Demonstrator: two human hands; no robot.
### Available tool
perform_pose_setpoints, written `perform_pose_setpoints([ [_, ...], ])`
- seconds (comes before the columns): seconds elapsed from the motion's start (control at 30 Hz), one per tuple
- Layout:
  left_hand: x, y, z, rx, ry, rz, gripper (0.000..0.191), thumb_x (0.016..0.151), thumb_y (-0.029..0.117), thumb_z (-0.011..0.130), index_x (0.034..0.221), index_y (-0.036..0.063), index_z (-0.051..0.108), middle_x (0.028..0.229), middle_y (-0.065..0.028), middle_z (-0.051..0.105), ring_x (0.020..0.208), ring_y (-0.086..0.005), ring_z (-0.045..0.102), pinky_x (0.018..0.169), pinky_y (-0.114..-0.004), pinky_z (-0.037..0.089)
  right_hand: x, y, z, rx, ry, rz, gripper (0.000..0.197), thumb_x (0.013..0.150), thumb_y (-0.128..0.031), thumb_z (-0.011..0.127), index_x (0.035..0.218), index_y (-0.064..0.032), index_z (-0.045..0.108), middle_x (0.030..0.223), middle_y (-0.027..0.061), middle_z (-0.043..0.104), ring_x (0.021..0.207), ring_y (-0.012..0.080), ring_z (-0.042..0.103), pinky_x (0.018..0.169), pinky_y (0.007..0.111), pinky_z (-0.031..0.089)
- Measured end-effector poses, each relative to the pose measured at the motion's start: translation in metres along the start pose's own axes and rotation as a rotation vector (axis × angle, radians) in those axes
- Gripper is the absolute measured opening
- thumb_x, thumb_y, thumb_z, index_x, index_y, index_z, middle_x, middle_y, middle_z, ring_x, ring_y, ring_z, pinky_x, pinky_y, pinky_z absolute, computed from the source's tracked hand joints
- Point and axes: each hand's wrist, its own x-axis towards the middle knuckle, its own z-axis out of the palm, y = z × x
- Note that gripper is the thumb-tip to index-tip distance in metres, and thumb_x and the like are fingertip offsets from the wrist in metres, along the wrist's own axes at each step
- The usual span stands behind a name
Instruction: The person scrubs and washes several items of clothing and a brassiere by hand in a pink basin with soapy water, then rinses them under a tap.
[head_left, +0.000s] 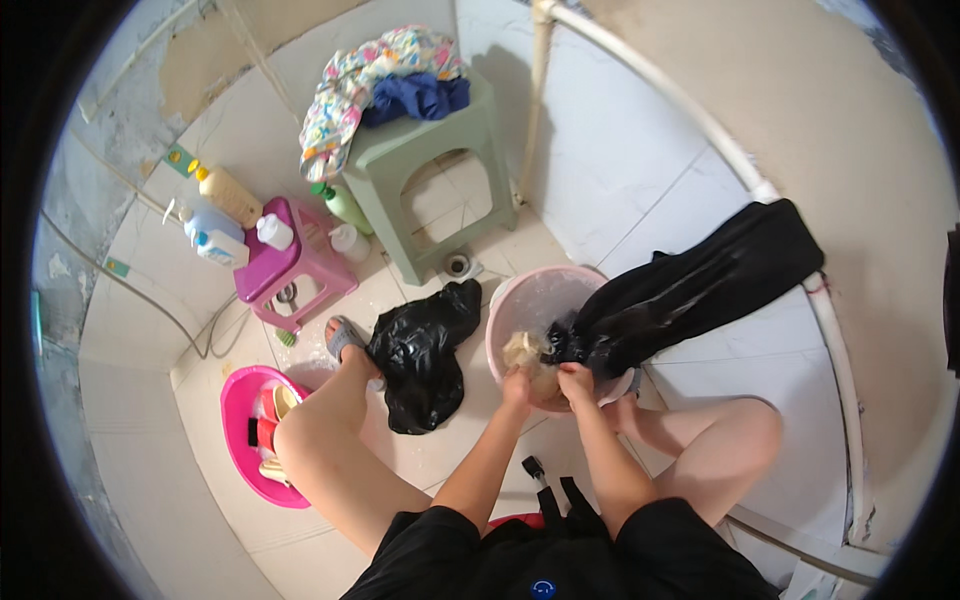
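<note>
A round pink basin (551, 289) stands on the tiled floor between my legs. Inside it lies a bunched beige wet item (546, 381), probably thin fabric. My left hand (517, 385) pinches its left side, fingertips pointing into the basin. My right hand (574, 381) grips the other side, close to the basin's near rim. A long wet black cloth (705, 277) drapes from the wall pipe down into the basin; its lower end touches or lies beside the beige item. The fingertips are partly hidden in the folds.
Left of the basin, a shiny black heap (424, 360), plastic or wet cloth, lies on the floor. A magenta tub (240, 435) holds shoes and a brush. Bottles crowd a purple stool (262, 259). A green stool (427, 142) bears clothes. A floor drain (457, 264) sits nearby.
</note>
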Motion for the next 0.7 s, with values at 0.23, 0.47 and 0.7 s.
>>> perform_pose_setpoints([
  [0.23, -0.082, 0.063, 0.066, 0.385, 0.002, 0.3, 0.045, 0.08, 0.015, 0.053, 0.12, -0.0037, 0.043, 0.114, -0.0177, 0.051, 0.105, -0.0229, 0.049, 0.089, -0.028, 0.036, -0.046, -0.133, -0.134, 0.65, 0.598, -0.461, 0.016, 0.074, 0.009, 0.046, 0.082, -0.0016, 0.055, 0.08, 0.0052, 0.057, 0.068, 0.0106, 0.051, 0.061, 0.022, 0.042],
  [0.47, -0.164, 0.159, 0.159, 0.38, -0.444, 0.884, 0.036, 0.087, 0.013, 0.046, 0.119, -0.0025, 0.045, 0.116, -0.0134, 0.051, 0.11, -0.0187, 0.046, 0.094, -0.027, 0.033, -0.08, -0.264, -0.266, 0.632, 0.649, -0.908, 0.043, 0.076, 0.0, 0.048, 0.119, -0.0028, 0.045, 0.112, 0.0131, 0.049, 0.098, 0.0211, 0.047, 0.081, 0.03, 0.041],
  [0.7, -0.224, 0.221, 0.224, 0.563, -0.643, 0.985, 0.037, 0.091, 0.021, 0.041, 0.122, 0.0015, 0.043, 0.116, -0.0119, 0.052, 0.107, -0.0174, 0.048, 0.09, -0.029, 0.037, -0.103, -0.282, -0.275, 0.416, 0.731, -0.853, 0.035, 0.075, -0.004, 0.051, 0.11, 0.0001, 0.051, 0.099, 0.0134, 0.052, 0.086, 0.0255, 0.049, 0.072, 0.032, 0.043],
])
